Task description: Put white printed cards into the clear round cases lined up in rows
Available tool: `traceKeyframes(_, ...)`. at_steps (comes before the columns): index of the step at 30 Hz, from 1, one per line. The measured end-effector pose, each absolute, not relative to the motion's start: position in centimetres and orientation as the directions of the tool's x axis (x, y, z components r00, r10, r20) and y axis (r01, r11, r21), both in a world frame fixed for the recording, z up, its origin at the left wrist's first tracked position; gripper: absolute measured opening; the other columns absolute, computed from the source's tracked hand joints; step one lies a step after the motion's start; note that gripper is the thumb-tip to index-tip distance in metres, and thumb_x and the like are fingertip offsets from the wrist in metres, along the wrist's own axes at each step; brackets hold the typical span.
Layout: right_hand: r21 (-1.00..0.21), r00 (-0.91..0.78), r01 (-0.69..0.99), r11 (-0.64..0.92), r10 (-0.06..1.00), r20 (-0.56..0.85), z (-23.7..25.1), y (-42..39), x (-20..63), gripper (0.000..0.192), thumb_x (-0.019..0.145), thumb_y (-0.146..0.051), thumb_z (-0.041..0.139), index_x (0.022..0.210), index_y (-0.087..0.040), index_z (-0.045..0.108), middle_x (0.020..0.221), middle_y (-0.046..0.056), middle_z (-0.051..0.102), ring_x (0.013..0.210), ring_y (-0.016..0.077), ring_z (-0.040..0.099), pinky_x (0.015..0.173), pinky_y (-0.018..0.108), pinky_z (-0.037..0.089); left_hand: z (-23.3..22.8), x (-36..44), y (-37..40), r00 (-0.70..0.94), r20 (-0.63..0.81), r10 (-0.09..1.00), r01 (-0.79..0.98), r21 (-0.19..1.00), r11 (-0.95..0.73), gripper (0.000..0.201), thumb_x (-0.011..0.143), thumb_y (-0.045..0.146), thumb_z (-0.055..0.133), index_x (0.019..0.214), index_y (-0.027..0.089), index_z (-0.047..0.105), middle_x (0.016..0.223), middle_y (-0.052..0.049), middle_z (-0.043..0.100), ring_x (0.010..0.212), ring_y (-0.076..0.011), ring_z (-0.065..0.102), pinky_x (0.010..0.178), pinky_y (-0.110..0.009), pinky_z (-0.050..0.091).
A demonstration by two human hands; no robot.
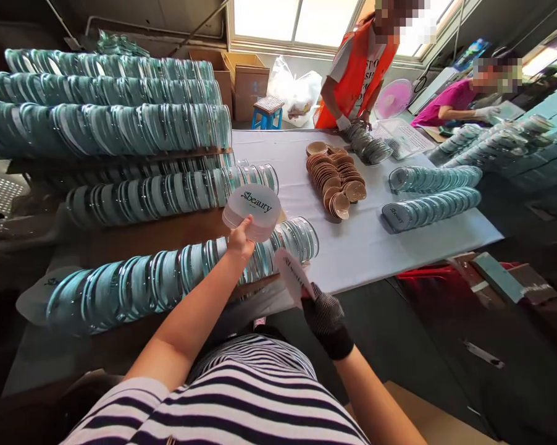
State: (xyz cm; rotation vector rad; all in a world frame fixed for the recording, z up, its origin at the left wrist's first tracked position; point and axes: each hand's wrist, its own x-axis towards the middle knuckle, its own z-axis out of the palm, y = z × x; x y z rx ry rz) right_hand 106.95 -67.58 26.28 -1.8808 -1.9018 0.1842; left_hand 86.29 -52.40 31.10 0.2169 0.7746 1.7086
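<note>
Left hand [240, 242] pinching a small stack of white printed discs [252, 210]; gloved right hand [323, 315] gripping one single disc [293, 277] by its edge. Just beyond both, long row of stacked clear lids [176, 272] lying on edge. Likely risk: stack fanning apart from a loose pinch, or knuckles nudging that row into collapse.

Scene lit by daylight from blown-out windows [297, 21] far beyond the hands; floor below them sunk in shadow; glare caught on lid stacks [107, 127] up-left; edges bent by wide-angle distortion; focus sharp
</note>
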Motion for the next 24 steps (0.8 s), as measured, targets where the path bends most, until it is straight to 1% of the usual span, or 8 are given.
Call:
traceKeyframes(2,-0.338,-0.049,0.937,0.085,0.992,0.114,25.4,-69.0,106.0,0.040,0.094,-0.039,0.041,0.116,-0.022,0.070,0.078,0.010,0.074,0.063,0.0195,0.068,0.057,0.024,0.044,30.9,85.8,-52.0,-0.267,-0.294,0.918,-0.810,0.584,-0.048,0.039,0.078,0.006,0.070,0.115,0.018,0.066,0.120,-0.008,0.071,0.122,-0.0262,0.061,0.105,-0.045,0.049)
traceKeyframes(4,-0.305,-0.094,0.947,0.095,0.995,0.016,25.4,-68.2,104.4,0.038,0.095,-0.038,0.044,0.122,-0.024,0.066,0.082,0.009,0.075,0.069,0.0202,0.070,0.060,0.025,0.045,30.6,85.8,-52.0,-0.243,-0.301,0.922,-0.814,0.581,-0.025,0.038,0.078,0.006,0.070,0.114,0.018,0.066,0.120,-0.009,0.071,0.121,-0.0262,0.062,0.106,-0.045,0.049)
traceKeyframes(7,-0.241,-0.070,0.969,0.042,0.992,-0.106,26.7,-64.7,102.0,0.039,0.097,-0.037,0.041,0.127,-0.022,0.060,0.089,0.012,0.074,0.078,0.0238,0.072,0.064,0.030,0.048,30.4,86.3,-52.4,-0.246,-0.256,0.935,-0.807,0.588,-0.051,0.042,0.078,0.005,0.070,0.117,0.020,0.065,0.119,-0.007,0.072,0.119,-0.0248,0.063,0.106,-0.044,0.048)
traceKeyframes(10,-0.184,-0.008,0.983,-0.012,0.995,-0.103,27.9,-62.2,101.0,0.037,0.098,-0.041,0.040,0.121,-0.019,0.058,0.093,0.014,0.073,0.082,0.0255,0.071,0.066,0.032,0.048,30.6,86.6,-52.7,-0.279,-0.243,0.929,-0.803,0.590,-0.086,0.042,0.080,0.004,0.067,0.119,0.020,0.065,0.116,-0.006,0.073,0.117,-0.0239,0.065,0.106,-0.045,0.048)
traceKeyframes(13,-0.174,0.006,0.985,-0.020,0.997,-0.079,28.1,-62.2,101.1,0.032,0.099,-0.037,0.037,0.115,-0.019,0.058,0.088,0.010,0.073,0.077,0.0227,0.071,0.065,0.029,0.045,30.8,86.6,-52.7,-0.280,-0.270,0.921,-0.814,0.576,-0.078,0.042,0.080,0.003,0.067,0.119,0.020,0.064,0.113,-0.006,0.074,0.114,-0.0237,0.066,0.106,-0.044,0.048)
traceKeyframes(16,-0.232,0.014,0.973,-0.021,0.999,-0.031,27.6,-62.4,101.3,0.028,0.099,-0.031,0.037,0.111,-0.020,0.060,0.091,0.009,0.073,0.078,0.0200,0.069,0.064,0.026,0.042,30.9,86.6,-52.6,-0.265,-0.302,0.916,-0.826,0.560,-0.055,0.042,0.079,0.003,0.068,0.118,0.019,0.065,0.110,-0.006,0.075,0.112,-0.0233,0.067,0.105,-0.042,0.049)
traceKeyframes(19,-0.324,0.010,0.946,0.003,0.999,0.037,26.9,-61.3,101.5,0.023,0.096,-0.028,0.043,0.103,-0.018,0.062,0.095,0.009,0.073,0.083,0.0190,0.068,0.067,0.025,0.042,31.0,86.6,-52.7,-0.264,-0.318,0.911,-0.830,0.555,-0.047,0.041,0.079,0.003,0.068,0.117,0.019,0.066,0.110,-0.006,0.075,0.112,-0.0230,0.067,0.105,-0.041,0.050)
traceKeyframes(24,-0.511,-0.084,0.855,0.092,0.996,0.040,24.7,-59.9,101.2,0.021,0.092,-0.022,0.044,0.098,-0.016,0.064,0.088,0.008,0.073,0.080,0.0186,0.067,0.072,0.027,0.047,30.8,86.6,-53.1,-0.253,-0.292,0.922,-0.820,0.571,-0.045,0.046,0.078,0.004,0.071,0.121,0.020,0.064,0.116,-0.006,0.073,0.116,-0.0237,0.065,0.107,-0.042,0.048)
